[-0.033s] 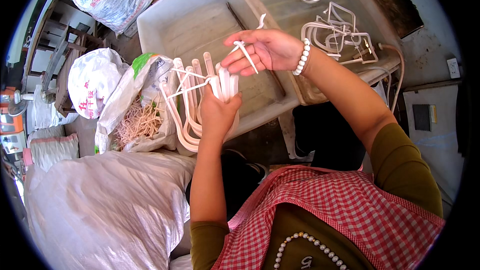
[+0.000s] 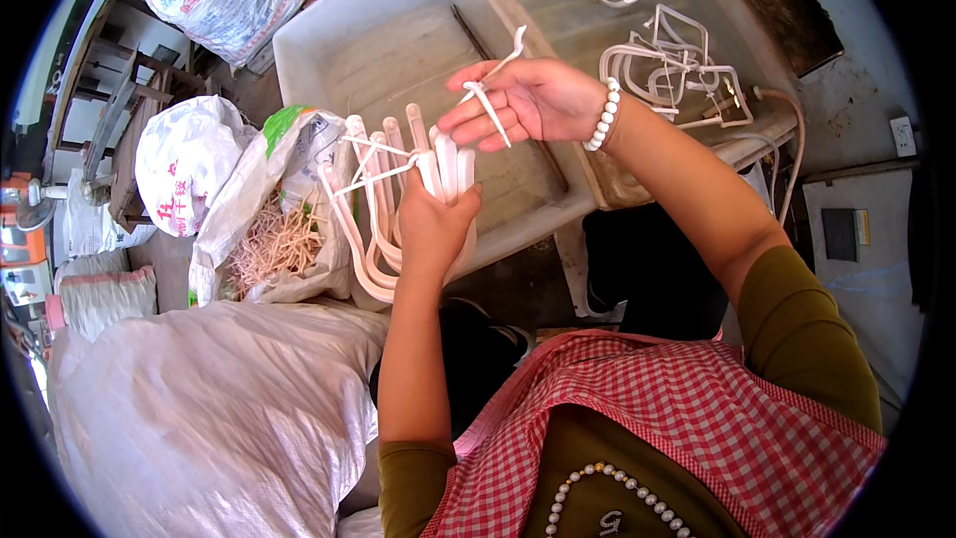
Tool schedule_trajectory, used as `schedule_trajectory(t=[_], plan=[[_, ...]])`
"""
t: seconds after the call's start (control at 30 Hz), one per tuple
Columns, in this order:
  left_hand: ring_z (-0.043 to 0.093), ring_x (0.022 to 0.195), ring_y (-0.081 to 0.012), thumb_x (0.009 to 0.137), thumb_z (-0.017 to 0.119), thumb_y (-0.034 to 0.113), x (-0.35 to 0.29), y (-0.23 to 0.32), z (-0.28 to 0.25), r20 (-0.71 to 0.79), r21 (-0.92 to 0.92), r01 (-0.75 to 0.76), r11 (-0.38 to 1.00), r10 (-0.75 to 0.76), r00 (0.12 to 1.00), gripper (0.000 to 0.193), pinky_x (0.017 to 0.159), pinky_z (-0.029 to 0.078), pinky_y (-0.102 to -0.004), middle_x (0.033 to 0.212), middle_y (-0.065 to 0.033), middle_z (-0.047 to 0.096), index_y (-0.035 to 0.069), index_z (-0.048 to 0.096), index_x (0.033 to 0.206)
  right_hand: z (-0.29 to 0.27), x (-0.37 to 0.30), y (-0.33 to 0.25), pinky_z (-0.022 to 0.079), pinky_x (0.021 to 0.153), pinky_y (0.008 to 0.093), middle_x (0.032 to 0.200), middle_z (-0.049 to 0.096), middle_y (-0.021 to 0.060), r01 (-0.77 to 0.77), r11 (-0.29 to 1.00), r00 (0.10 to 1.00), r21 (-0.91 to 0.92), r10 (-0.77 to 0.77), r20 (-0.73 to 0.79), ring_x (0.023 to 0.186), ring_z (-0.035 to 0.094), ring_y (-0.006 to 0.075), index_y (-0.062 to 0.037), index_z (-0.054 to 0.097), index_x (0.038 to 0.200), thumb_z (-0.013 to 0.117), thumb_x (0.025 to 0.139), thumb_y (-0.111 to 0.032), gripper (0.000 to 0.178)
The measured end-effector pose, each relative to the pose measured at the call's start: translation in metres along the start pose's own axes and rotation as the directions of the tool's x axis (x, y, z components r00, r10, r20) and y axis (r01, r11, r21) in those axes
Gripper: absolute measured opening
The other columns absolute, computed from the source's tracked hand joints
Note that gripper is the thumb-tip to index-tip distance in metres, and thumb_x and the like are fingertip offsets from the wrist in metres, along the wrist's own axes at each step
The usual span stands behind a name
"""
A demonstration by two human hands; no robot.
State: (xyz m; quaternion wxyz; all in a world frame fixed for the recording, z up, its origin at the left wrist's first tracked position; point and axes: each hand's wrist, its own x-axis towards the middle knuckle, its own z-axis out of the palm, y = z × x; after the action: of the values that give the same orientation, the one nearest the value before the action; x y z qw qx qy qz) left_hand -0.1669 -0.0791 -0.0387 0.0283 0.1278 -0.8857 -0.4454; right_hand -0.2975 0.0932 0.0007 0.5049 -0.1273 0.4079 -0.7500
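My left hand is closed around a bundle of white U-shaped plastic parts, their curved ends toward me. Thin white cross-pieces join some of them on the left side. Just beyond the bundle, my right hand is turned palm up, fingers partly bent. Across its fingers lies a thin, forked white plastic runner, caught between them. Another slender white end sticks up behind the index finger. The right fingertips come close to the bundle's upper ends; whether they touch I cannot tell.
Ahead is a large pale plastic tub. More white looped frames lie in the tray on the right. An open sack of thin pinkish scraps stands left, above a big white sack. A hose hangs at right.
The slender white end behind my right index finger now reaches further up and shows more of its length. The forked runner has shifted very slightly. My left hand and the bundle stay put.
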Motion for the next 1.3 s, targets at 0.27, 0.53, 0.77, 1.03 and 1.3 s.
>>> schedule_trajectory(t=[0.27, 0.53, 0.77, 1.03, 1.3], plan=[[0.061, 0.087, -0.0193, 0.073, 0.074, 0.019, -0.004, 0.001, 0.0, 0.093, -0.265, 0.04, 0.964, -0.016, 0.996, 0.053, 0.078, 0.048, -0.0317, 0.097, -0.0108, 0.065, -0.001, 0.053, 0.117, -0.006, -0.005, -0.003, 0.051, 0.09, 0.0335, 0.13, 0.053, 0.0209, 0.044, 0.975, 0.988, -0.218, -0.009, 0.156, 0.106, 0.063, 0.0227, -0.0056, 0.039, 0.134, 0.056, 0.091, -0.008, 0.046], [0.061, 0.087, -0.0189, 0.073, 0.074, 0.019, -0.004, 0.002, -0.003, 0.107, -0.294, 0.021, 0.956, 0.011, 0.994, 0.055, 0.078, 0.048, -0.0319, 0.099, -0.0112, 0.064, -0.002, 0.052, 0.118, 0.004, -0.007, -0.005, 0.052, 0.072, 0.0251, 0.104, 0.066, 0.0098, 0.061, 0.923, 0.997, -0.379, -0.043, 0.058, 0.088, 0.066, 0.017, -0.0063, 0.047, 0.125, 0.063, 0.09, -0.019, 0.04], [0.063, 0.091, -0.0318, 0.07, 0.075, 0.023, -0.012, 0.005, 0.009, 0.118, -0.003, -0.006, 1.0, 0.006, 0.993, 0.06, 0.08, 0.049, -0.0386, 0.1, -0.0195, 0.064, 0.0, 0.05, 0.12, -0.009, 0.013, 0.007, 0.039, 0.045, 0.0239, 0.055, 0.052, -0.0018, 0.037, 0.551, 0.83, -0.834, -0.481, -0.281, 0.048, 0.049, 0.006, -0.005, 0.063, 0.075, 0.072, 0.083, -0.028, 0.026], [0.057, 0.092, -0.0406, 0.07, 0.072, 0.019, -0.017, -0.01, 0.025, 0.109, 0.295, -0.267, 0.918, 0.245, 0.963, 0.045, 0.078, 0.046, -0.0477, 0.098, -0.0194, 0.06, 0.004, 0.052, 0.108, -0.073, 0.024, 0.03, 0.05, 0.059, 0.0322, 0.059, 0.062, 0.011, -0.477, 0.497, 0.792, -0.725, -0.115, -0.599, 0.052, 0.061, 0.0189, 0.0037, 0.064, 0.072, 0.051, 0.085, -0.031, 0.039], [0.063, 0.082, -0.0299, 0.072, 0.074, 0.021, -0.001, -0.017, 0.009, -0.012, -0.001, 0.009, 1.0, -0.009, 1.0, 0.059, 0.075, 0.05, -0.0371, 0.093, -0.0175, 0.064, -0.002, 0.049, 0.12, -0.039, 0.023, 0.028, 0.04, 0.099, 0.0343, 0.122, 0.059, 0.017, 0.228, 0.472, 0.818, -0.852, -0.567, -0.096, 0.12, 0.051, 0.0237, -0.0059, 0.063, 0.115, 0.053, 0.094, -0.032, 0.036]])
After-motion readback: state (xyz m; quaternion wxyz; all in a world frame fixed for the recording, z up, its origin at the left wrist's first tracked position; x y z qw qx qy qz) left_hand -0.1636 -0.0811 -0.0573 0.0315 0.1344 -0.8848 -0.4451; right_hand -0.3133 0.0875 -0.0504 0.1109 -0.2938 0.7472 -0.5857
